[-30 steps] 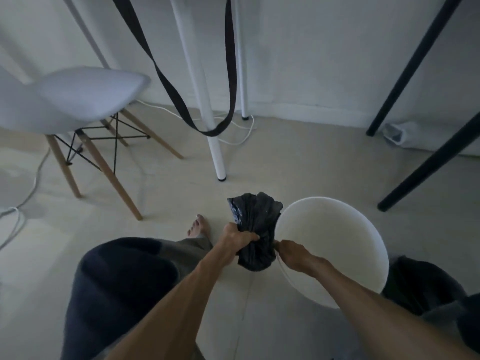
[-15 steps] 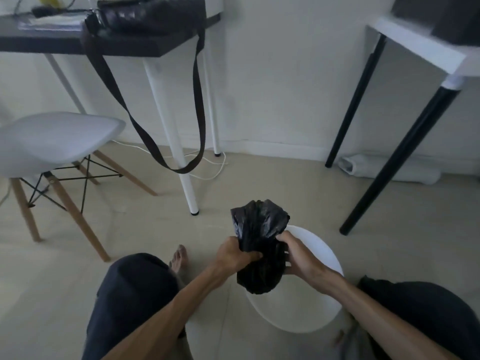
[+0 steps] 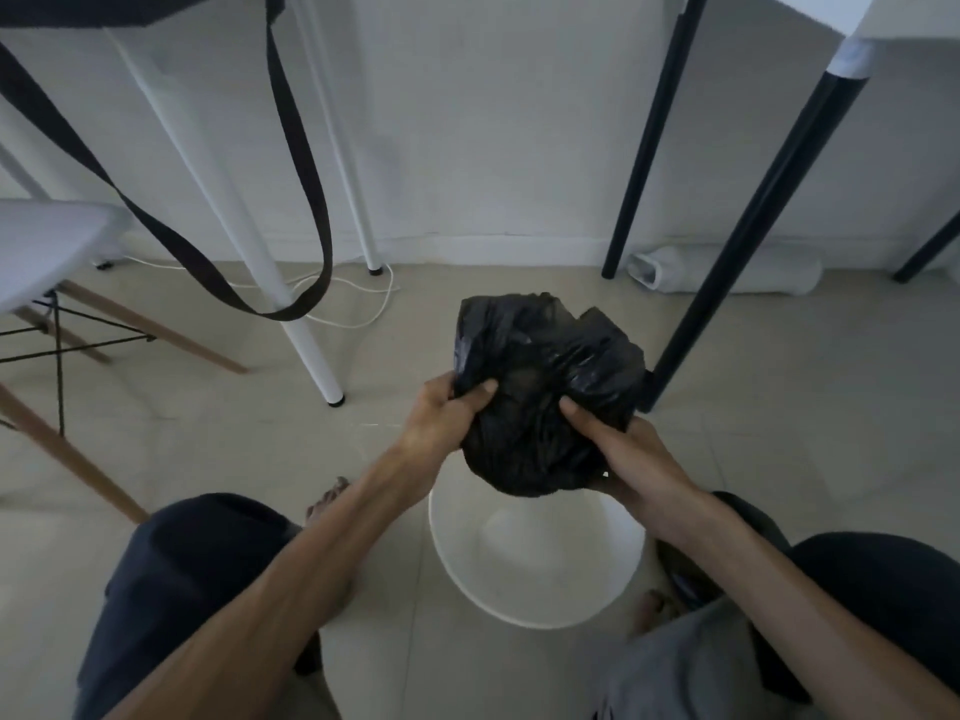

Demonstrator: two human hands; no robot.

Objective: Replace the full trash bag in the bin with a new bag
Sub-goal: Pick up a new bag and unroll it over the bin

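Observation:
A crumpled black trash bag (image 3: pixel 540 387) hangs bunched up in the air, just above the far rim of a round white bin (image 3: pixel 535 569) that stands on the floor between my knees. My left hand (image 3: pixel 441 418) grips the bag's left side, thumb pressed into the plastic. On the bag's right side my right hand (image 3: pixel 618 454) holds it from below and behind. The bin's inside looks bare and white. A second dark bag (image 3: pixel 680 569) lies on the floor right of the bin, mostly hidden by my right arm.
A white table leg (image 3: pixel 306 350) and a hanging black strap (image 3: pixel 306 210) are to the left. A white chair (image 3: pixel 47 252) with wooden legs stands far left. A black table leg (image 3: pixel 727 262) comes down just behind the bag. White cable (image 3: pixel 363 298) lies by the wall.
Both hands have lifted the black bag higher and spread it wider above the bin. The head view has tilted and shifted, so the bin now sits lower in frame.

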